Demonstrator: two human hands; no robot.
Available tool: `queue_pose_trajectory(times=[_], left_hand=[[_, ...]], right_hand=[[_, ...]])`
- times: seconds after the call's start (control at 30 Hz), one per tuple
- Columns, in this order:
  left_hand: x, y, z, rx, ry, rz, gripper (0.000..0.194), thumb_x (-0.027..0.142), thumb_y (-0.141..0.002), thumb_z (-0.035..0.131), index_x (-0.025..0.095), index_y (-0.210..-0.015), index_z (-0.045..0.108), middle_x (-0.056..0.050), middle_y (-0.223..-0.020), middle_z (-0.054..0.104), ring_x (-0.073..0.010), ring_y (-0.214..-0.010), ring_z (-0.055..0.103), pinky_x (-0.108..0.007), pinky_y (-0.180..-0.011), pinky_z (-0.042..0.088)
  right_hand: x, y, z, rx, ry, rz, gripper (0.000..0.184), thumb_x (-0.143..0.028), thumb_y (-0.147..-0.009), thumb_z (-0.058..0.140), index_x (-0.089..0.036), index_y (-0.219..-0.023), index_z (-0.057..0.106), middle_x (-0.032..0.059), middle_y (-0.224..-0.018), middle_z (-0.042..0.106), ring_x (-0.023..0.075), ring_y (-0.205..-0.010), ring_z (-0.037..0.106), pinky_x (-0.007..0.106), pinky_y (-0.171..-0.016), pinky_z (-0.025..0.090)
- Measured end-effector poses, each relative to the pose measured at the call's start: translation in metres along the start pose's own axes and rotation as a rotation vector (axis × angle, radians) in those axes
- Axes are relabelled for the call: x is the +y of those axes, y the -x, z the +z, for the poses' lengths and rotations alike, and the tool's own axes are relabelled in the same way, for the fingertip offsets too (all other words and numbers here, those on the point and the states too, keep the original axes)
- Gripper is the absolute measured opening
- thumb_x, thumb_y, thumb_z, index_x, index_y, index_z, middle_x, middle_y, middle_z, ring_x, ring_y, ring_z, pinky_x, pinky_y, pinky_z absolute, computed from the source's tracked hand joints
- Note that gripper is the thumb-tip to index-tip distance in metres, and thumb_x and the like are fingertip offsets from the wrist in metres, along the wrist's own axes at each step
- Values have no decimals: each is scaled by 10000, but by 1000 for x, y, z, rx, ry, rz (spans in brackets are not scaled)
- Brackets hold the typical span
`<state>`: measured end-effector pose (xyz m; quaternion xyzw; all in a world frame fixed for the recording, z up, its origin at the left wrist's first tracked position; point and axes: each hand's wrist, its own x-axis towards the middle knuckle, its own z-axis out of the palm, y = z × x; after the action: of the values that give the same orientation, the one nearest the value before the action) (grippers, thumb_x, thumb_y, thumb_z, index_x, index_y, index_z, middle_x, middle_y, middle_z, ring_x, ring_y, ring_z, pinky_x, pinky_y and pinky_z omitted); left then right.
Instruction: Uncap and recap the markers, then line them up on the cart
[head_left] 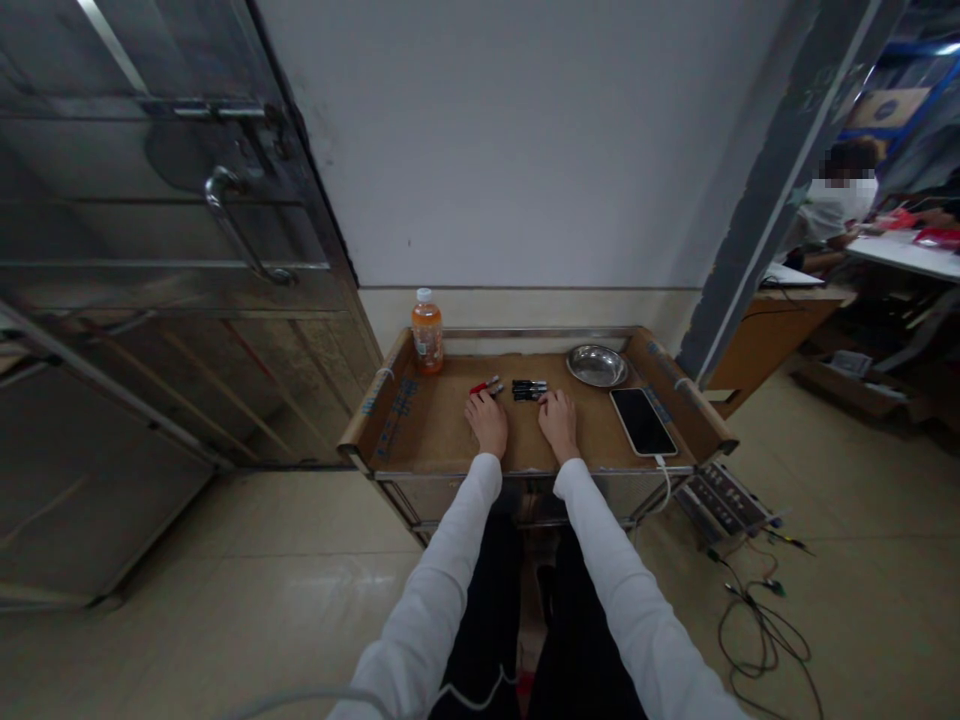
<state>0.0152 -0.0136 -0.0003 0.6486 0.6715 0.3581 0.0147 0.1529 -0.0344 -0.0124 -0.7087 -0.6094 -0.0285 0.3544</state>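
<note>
My left hand [487, 424] rests palm down on the brown cardboard-lined cart top [439, 430]. Its fingers lie loosely apart, at the near edge of a few small red pieces with silver ends [484, 385]; whether they touch is too small to tell. To the right, a tight row of several slim black pieces with silver ends [529, 388] lies on the cardboard. My right hand [559, 424] is also down, its fingertips beside the near right end of that row. No held object shows in either hand.
An orange drink bottle [427, 338] stands at the back left. A round metal dish [597, 366] sits at the back right, with a cabled phone [643, 421] before it. Raised cardboard sides [379, 405] edge the cart. Cables [761, 630] lie on the floor; another person [840, 205] sits far right.
</note>
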Motion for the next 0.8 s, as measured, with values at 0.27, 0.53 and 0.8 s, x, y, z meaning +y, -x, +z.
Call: queue_pose_trajectory(times=[0.27, 0.53, 0.8], left_hand=[[5, -4, -7, -67, 207, 324, 179, 162, -913, 394, 163, -1006, 547, -128, -1034, 583, -248, -1026, 531, -425, -945, 417], [13, 2, -10, -219, 406, 595, 228, 164, -909, 455, 214, -1123, 519, -79, -1106, 563, -186, -1099, 535, -351, -993, 441], [9, -1, -6, -77, 582, 485, 337, 186, -867, 570, 179, -1173, 430, -121, -1158, 518, -188, -1111, 541, -331, -929, 502]], right_hand=[[-7, 0, -4, 81, -66, -57, 376, -98, -828, 385, -125, -1183, 507, 149, -1105, 548, 252, -1041, 491, 399, -924, 391], [-8, 6, -3, -57, -99, -157, 312, -92, -831, 417, -144, -1103, 561, 149, -1118, 565, 245, -1045, 534, 391, -928, 433], [4, 4, 7, -31, -345, -114, 309, -77, -790, 448, -171, -1063, 558, 102, -1077, 563, 190, -998, 569, 349, -927, 466]])
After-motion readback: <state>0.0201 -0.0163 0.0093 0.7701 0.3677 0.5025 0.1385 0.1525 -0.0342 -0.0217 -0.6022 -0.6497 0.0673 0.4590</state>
